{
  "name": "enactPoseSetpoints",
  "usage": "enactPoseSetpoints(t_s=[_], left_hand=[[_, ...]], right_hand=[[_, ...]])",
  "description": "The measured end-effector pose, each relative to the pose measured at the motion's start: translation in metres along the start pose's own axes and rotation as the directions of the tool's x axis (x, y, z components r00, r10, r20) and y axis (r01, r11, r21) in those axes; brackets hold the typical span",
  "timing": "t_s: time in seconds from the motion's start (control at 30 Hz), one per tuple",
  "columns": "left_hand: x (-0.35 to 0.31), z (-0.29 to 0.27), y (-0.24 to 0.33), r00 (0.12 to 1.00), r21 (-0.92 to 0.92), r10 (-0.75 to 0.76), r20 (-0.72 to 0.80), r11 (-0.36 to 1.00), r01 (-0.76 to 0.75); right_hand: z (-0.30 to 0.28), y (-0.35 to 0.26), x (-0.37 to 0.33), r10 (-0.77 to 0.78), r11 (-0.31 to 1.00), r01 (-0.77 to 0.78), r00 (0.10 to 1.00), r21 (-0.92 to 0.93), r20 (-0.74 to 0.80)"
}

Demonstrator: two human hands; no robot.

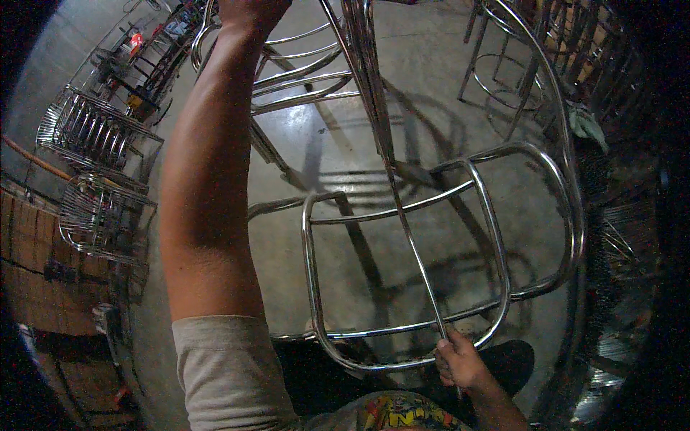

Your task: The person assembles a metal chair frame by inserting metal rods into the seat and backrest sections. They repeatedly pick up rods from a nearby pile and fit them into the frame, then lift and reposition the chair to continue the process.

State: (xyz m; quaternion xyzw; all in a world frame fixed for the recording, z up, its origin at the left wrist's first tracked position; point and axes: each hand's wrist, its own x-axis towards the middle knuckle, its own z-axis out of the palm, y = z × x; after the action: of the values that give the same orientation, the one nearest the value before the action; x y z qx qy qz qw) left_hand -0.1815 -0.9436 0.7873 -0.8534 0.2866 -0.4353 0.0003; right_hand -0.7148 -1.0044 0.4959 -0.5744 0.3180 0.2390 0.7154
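A chrome tube chair frame (496, 237) stands in front of me on the concrete floor. Its seat loop is a shiny rounded rectangle, and its back rails (302, 72) curve across the top of the view. My left hand (248, 11) reaches up at the picture's top edge and grips the upper part of the frame; the fingers are partly cut off. My right hand (460, 359) is low, near the front seat tube, closed around a thin metal rod (413, 241) that runs up through the seat loop toward the back rails.
Several wire racks (90, 129) and wire baskets (97, 215) are stacked at the left beside a brick-coloured wall. More chrome stool frames (503, 65) stand at the upper right. A green cloth (586, 122) hangs on a frame at the right. The floor is glossy concrete.
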Motion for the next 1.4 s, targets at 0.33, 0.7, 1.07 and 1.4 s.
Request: enactPoseSetpoints(t_s=[0.33,0.7,1.07,1.4], left_hand=[[-0.006,-0.012,0.005,0.994,0.025,-0.053,0.097,0.998,0.051],[-0.004,-0.004,0.004,0.998,0.057,-0.061,0.032,0.997,0.059],[-0.013,0.004,0.002,0.987,0.065,0.011,-0.16,0.998,0.0],[-0.354,-0.187,0.101,0.33,-0.536,0.487,0.808,0.841,0.07]], right_hand=[[-0.003,-0.014,0.006,0.039,0.989,-0.049,0.996,-0.137,-0.078],[-0.002,-0.026,0.0,0.023,0.996,-0.021,0.999,0.086,-0.026],[0.016,-0.029,0.04,-0.248,0.942,0.205,0.958,-0.264,-0.142],[0.027,-0.04,0.047,-0.217,0.974,0.213,0.975,0.075,0.04]])
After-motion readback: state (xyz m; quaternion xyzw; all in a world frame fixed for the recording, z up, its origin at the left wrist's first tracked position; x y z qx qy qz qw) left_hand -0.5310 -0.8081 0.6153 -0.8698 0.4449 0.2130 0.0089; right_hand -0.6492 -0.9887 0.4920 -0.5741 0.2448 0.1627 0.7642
